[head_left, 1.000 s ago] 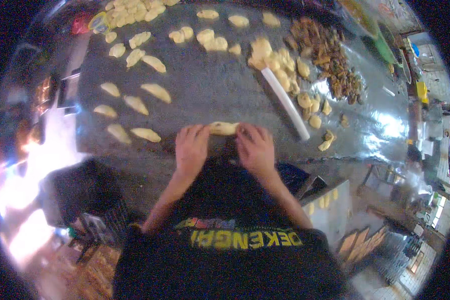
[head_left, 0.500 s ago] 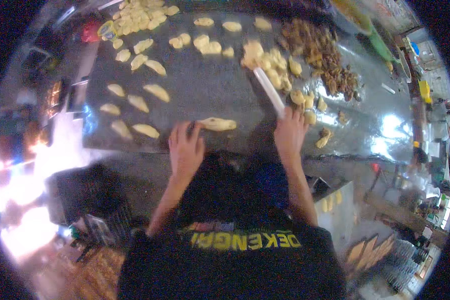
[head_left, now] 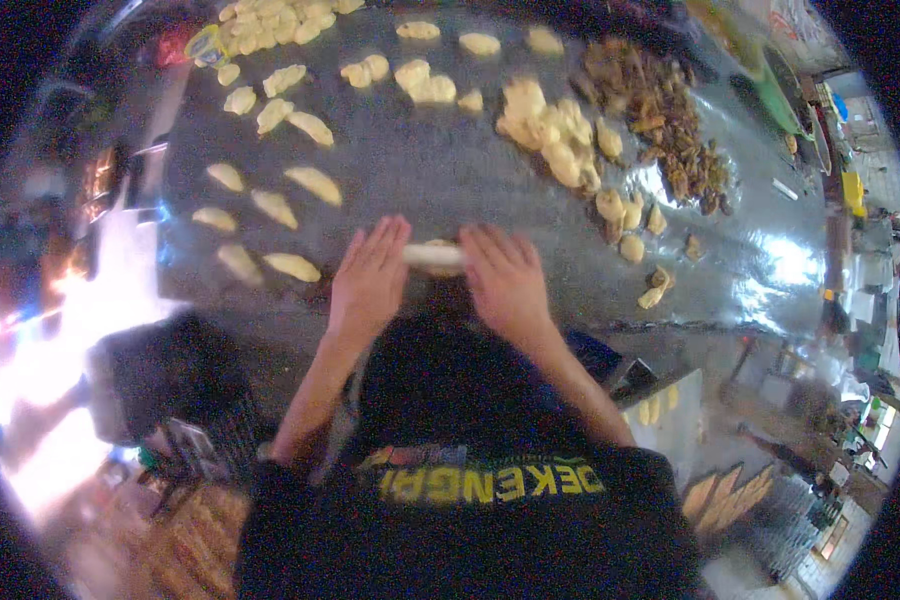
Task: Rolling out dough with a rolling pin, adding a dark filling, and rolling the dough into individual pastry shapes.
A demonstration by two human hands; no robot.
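A white rolling pin (head_left: 429, 257) lies crosswise near the table's front edge, over an elongated piece of pale dough (head_left: 437, 242) that it mostly hides. On its left end my left hand (head_left: 368, 275) rests open, fingers stretched forward and flat. My right hand (head_left: 502, 277) lies likewise on the right end, fingers extended and slightly apart. Shaped dough pieces (head_left: 313, 184) are spread to the left, and a heap of dough lumps (head_left: 552, 135) sits to the right.
On the grey metal table (head_left: 430, 150) are a brown pile of pieces (head_left: 670, 140), more dough (head_left: 270, 20) at back left and a small bowl (head_left: 206, 46). A green tray (head_left: 770, 90) is at back right; dark racks (head_left: 170, 375) stand lower left.
The rolling pin has moved from the right side of the table to over the dough piece between my hands. My right hand reached out to it, then came back left, flattened.
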